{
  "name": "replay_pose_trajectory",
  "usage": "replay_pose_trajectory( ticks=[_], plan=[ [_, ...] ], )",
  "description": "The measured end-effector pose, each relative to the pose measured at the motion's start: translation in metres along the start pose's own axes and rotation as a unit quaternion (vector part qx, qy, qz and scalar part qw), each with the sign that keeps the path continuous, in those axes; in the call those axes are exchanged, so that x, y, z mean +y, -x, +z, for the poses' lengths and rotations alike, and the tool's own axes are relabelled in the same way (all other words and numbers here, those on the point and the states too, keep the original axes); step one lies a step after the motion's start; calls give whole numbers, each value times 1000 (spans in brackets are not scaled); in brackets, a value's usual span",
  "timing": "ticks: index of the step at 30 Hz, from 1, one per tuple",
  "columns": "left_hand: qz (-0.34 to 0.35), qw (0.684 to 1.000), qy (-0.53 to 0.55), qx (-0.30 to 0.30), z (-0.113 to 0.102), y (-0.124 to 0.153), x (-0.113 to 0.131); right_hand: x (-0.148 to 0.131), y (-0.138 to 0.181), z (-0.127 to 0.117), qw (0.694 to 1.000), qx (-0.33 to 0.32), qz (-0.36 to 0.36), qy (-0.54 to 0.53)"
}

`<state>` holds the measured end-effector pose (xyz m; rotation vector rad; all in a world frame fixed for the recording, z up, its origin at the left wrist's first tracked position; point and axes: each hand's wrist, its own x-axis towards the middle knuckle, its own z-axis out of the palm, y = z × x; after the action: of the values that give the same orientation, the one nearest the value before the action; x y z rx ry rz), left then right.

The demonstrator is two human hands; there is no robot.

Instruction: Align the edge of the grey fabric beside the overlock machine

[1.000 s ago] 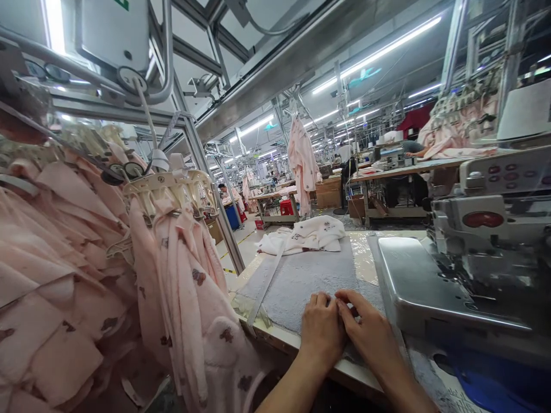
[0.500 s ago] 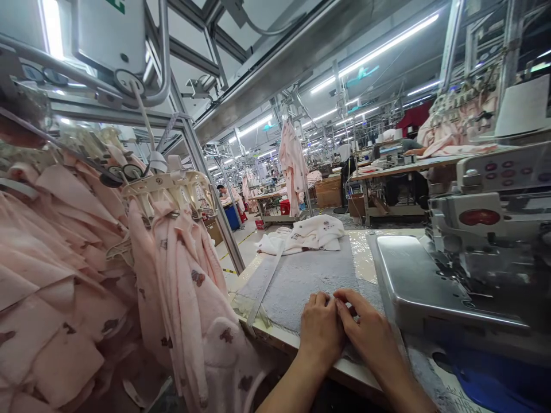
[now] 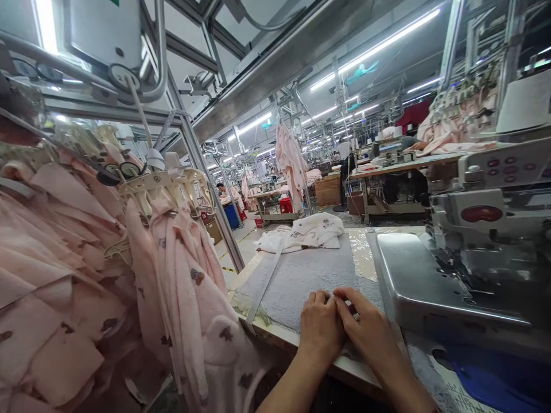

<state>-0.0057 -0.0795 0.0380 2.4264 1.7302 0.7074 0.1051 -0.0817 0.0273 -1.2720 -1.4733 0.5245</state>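
Observation:
My left hand rests with curled fingers on the near edge of the grey fleecy cloth that covers the table. Against it lies my right hand, its thumb and forefinger drawn together close to the left fingers. Both hands are closed, and whatever may be between the fingertips is hidden. A white fleece piece with small dark prints lies crumpled at the cloth's far end. Across the cloth's left side runs a pale strip.
A sewing machine with a metal bed stands close on the right. Pink printed fleece garments hang from a clip hanger at my left, beside a metal post. Farther back are workbenches and a seated person.
My hands hold the same pose on the grey cloth. Only the view has shifted a little, with the hanging pink garments slightly farther left.

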Motion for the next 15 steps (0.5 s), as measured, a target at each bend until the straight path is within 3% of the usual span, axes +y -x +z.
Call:
replay_pose_trajectory(
  ticks=[15],
  plan=[
    [4,1000,-1,2,2,0,-2,-3,2,-2,1000,-4,1,-1]
  ],
)
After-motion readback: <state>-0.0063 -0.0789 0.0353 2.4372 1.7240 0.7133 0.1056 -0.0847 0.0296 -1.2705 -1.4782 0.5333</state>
